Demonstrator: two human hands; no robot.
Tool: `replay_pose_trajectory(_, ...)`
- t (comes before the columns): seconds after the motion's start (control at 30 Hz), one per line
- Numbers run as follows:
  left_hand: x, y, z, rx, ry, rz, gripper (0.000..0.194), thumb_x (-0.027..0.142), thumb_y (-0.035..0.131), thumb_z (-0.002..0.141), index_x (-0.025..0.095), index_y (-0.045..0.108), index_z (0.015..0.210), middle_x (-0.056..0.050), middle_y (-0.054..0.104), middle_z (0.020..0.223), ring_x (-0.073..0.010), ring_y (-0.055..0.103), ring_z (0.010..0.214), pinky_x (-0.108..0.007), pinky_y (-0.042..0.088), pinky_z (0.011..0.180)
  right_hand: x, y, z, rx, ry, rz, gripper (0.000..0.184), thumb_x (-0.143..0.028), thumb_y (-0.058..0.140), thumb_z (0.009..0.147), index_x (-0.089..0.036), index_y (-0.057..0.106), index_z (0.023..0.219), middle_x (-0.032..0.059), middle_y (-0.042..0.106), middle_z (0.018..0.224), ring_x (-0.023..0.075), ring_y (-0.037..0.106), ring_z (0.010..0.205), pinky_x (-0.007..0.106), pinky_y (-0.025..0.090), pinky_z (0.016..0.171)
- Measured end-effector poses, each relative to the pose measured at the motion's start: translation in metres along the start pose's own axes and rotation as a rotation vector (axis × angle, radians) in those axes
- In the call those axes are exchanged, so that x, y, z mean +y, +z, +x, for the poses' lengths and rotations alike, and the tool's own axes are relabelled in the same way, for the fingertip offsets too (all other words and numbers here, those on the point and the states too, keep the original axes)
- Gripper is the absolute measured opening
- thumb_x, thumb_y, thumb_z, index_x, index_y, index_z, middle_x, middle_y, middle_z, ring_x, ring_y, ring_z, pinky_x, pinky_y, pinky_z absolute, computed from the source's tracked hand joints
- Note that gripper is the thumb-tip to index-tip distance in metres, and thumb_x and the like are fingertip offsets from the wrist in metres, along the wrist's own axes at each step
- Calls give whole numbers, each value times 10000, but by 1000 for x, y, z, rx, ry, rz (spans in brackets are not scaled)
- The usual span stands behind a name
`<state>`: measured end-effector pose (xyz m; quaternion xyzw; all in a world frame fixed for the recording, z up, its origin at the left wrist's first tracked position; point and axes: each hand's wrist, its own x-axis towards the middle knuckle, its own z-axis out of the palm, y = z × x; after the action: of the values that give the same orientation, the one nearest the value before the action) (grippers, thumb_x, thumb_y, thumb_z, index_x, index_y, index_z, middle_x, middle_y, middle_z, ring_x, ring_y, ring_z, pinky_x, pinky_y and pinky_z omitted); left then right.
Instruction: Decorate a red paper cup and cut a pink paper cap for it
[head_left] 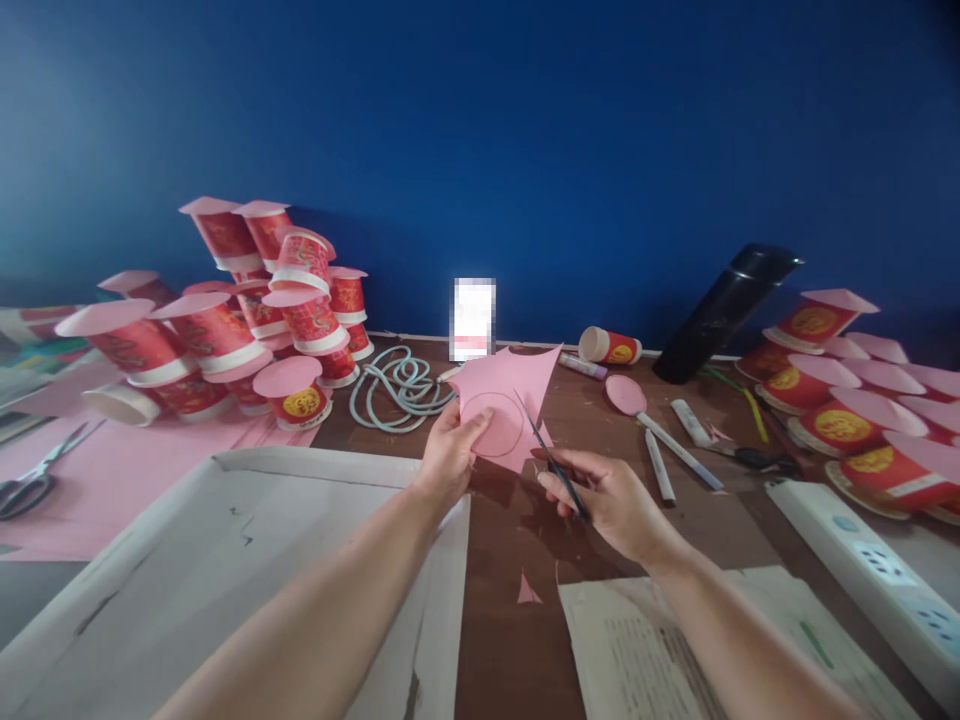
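Note:
My left hand (448, 455) pinches the left edge of a pink paper sheet (517, 385) that has a circle drawn on it, holding it up over the brown table (495, 600). My right hand (609, 495) grips a pair of small scissors (541, 440), whose blades point up and left against the sheet's right side, near the drawn circle. A small pink scrap (527, 590) lies on the table below the hands.
Red paper cups with pink lids (225, 320) are piled at the left, more of them (847, 400) at the right. A coiled cable (397, 390), pens (679, 450), a black flask (724, 310), a power strip (870, 560), spare scissors (34, 480), pink sheets (135, 470) and a white board (225, 580) surround the hands.

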<state>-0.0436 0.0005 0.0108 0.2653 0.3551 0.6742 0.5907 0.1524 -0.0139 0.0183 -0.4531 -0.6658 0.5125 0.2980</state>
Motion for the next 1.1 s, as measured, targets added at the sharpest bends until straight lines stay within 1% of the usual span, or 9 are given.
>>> replay_pose_trajectory(0.13, 0, 1, 0, 4, -9, 30, 393, 308, 811, 664, 162, 627, 980, -48, 703, 893, -190, 665, 792, -339, 506, 804, 2, 1, 1, -8, 11, 14, 326, -453, 667, 833, -145, 710, 931, 18, 619, 715, 103, 538, 611, 220, 423, 540)
replay_pose_trajectory(0.27, -1, -2, 1, -30, -14, 139, 438, 352, 806, 666, 154, 639, 1020, -67, 707, 896, -203, 664, 765, -338, 518, 762, 5, 1, 3, 3, 10, 38, 415, -451, 689, 813, -152, 691, 1101, 1, 590, 664, 117, 534, 612, 224, 426, 535)
replay_pose_trajectory(0.33, -2, -3, 1, -47, -14, 186, 454, 365, 797, 678, 152, 637, 1045, -73, 707, 909, -202, 661, 770, -333, 520, 761, 6, 1, 4, 15, 7, 43, 430, -448, 696, 807, -156, 688, 1122, -8, 580, 646, 116, 529, 606, 221, 423, 534)
replay_pose_trajectory(0.53, 0, -3, 0, -61, -15, 228, 447, 367, 784, 695, 146, 635, 1054, -78, 698, 921, -203, 651, 782, -339, 515, 774, 5, 1, 5, 31, -2, 45, 405, -461, 705, 788, -168, 706, 1067, -4, 611, 684, 113, 539, 610, 222, 423, 552)
replay_pose_trajectory(0.67, 2, -1, -2, -67, -20, 210, 441, 359, 786, 695, 153, 634, 1054, -70, 696, 910, -195, 649, 767, -335, 509, 775, 4, 1, 5, 21, -8, 26, 337, -471, 679, 807, -161, 721, 931, -11, 579, 653, 105, 518, 594, 216, 409, 534)
replay_pose_trajectory(0.8, 1, -2, -2, -53, -25, 189, 464, 366, 808, 664, 157, 644, 1044, -70, 703, 896, -208, 656, 771, -344, 511, 774, 6, 0, 4, 16, 5, 19, 330, -482, 670, 812, -155, 705, 840, -12, 554, 628, 105, 509, 585, 211, 413, 507)
replay_pose_trajectory(1.1, 0, -2, 0, -81, -16, 175, 458, 351, 799, 680, 166, 635, 1065, -71, 704, 939, -206, 664, 792, -350, 513, 806, 5, -2, 3, 1, 24, 31, 309, -461, 654, 827, -154, 695, 835, 4, 566, 676, 107, 521, 595, 201, 427, 476)
